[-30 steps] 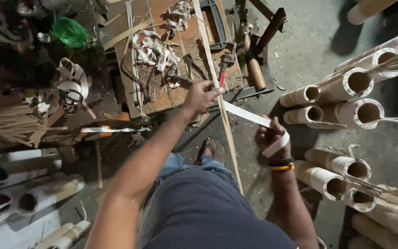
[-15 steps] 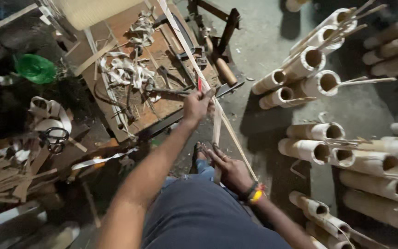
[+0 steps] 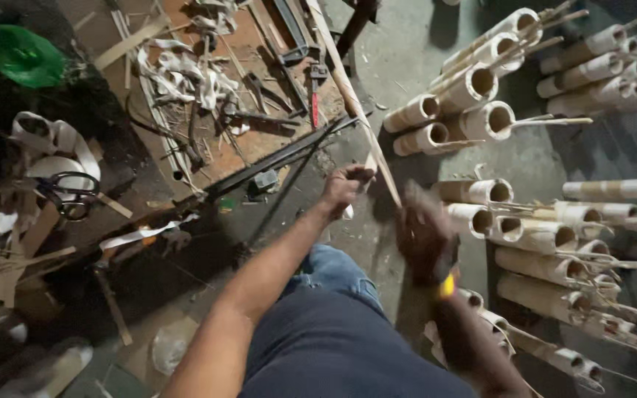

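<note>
Gripping the long bamboo strip (image 3: 363,121) in a closed left hand (image 3: 344,188), the person's blurred right hand (image 3: 422,232) seems wrapped around it too; steadier, evenly spaced holds would help.

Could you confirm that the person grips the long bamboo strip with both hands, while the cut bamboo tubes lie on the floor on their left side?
Not quite: the bamboo tubes lie on the person's right side, not the left, as the head view shows. The rest holds: the left hand and the right hand both grip the long bamboo strip, though the right hand is blurred.
</note>
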`<state>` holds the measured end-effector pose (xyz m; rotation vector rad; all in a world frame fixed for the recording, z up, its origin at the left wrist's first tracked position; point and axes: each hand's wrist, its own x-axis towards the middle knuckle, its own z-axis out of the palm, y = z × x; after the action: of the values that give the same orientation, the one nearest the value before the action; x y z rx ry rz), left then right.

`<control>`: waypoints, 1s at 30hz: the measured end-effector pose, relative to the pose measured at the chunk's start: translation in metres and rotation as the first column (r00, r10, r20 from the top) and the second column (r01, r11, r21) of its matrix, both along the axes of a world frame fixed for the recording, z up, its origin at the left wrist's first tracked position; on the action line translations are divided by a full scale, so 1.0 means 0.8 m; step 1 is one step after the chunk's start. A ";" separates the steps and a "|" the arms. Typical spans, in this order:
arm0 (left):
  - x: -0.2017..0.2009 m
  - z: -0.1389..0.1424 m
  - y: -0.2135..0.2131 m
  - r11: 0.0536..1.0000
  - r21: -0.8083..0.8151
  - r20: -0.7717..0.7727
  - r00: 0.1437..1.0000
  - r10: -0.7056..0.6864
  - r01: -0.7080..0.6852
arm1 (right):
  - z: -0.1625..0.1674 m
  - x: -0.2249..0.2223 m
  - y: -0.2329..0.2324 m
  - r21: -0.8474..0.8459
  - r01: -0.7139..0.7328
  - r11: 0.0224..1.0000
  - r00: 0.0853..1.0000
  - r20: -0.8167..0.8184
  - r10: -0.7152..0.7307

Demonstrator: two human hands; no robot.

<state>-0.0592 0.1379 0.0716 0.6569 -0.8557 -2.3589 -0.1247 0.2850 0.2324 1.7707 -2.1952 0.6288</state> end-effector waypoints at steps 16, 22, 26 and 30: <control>0.011 -0.006 0.037 0.999 0.012 0.316 0.948 0.038 -0.043 | -0.093 -0.113 -0.195 0.075 -0.316 0.946 0.001 0.997 -0.079; -0.025 0.002 0.029 0.995 0.018 0.174 0.980 -0.096 0.094 | -0.087 -0.164 -0.166 -0.069 -0.628 0.775 -0.371 0.902 -0.220; -0.062 -0.007 0.020 0.995 -0.011 0.220 0.971 -0.095 0.100 | -0.115 -0.191 -0.152 0.014 -0.677 0.736 -0.340 0.881 -0.329; -0.083 -0.012 0.029 0.953 -0.235 0.309 0.914 0.261 -0.193 | -0.147 -0.212 -0.157 0.083 -0.621 0.779 0.022 0.996 -0.089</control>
<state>-0.1256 0.1612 0.0622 1.0349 -1.0820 -1.9483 -0.2945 0.1592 0.1144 2.5550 -2.9959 2.1667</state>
